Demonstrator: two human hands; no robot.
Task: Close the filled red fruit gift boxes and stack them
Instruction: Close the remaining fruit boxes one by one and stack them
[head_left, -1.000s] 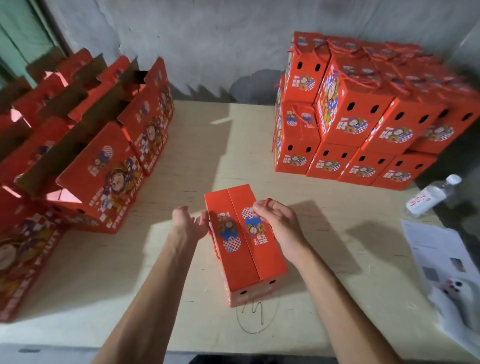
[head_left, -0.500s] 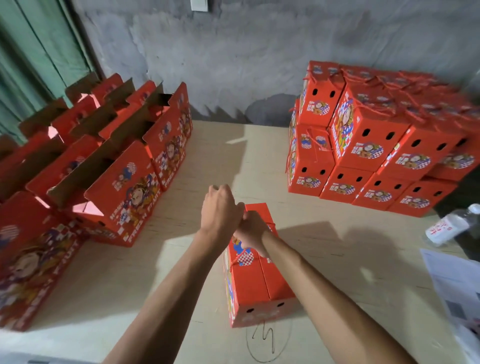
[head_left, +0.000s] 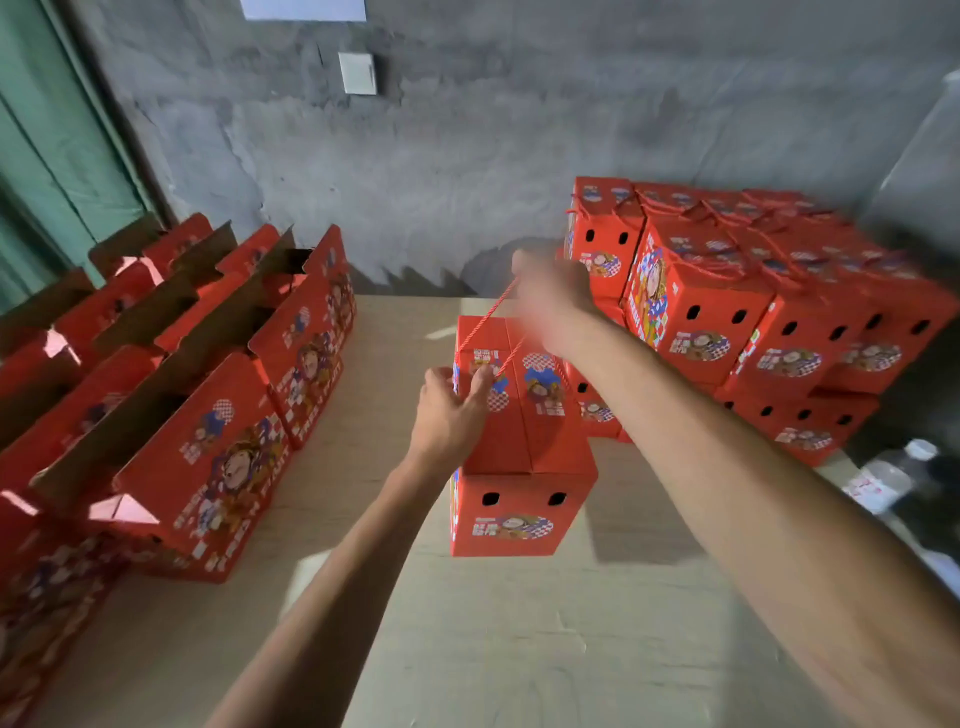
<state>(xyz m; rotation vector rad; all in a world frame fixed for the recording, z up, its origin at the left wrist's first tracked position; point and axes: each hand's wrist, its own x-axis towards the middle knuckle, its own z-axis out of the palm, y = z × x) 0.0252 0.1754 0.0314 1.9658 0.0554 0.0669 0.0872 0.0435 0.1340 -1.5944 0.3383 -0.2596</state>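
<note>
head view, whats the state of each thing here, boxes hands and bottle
box in hand: closed, held up by its cord
red cord: pulled taut
right hand: blurred, grips the cord's top
left hand: on the box's top left edge, fingers curled at the cord
boxes on the left: flaps open, standing in rows
stack on the right: closed, piled in layers
bottle: lying on its side, capped

A closed red gift box (head_left: 522, 457) hung above the pale surface (head_left: 519, 649). The right hand (head_left: 553, 293), blurred, held its red cord handle (head_left: 485, 325) taut in a curled grip; the left hand (head_left: 449, 410) gripped the box's top left edge. Closed boxes (head_left: 727, 312) stood stacked at right, open boxes (head_left: 208, 415) in rows at left.
</note>
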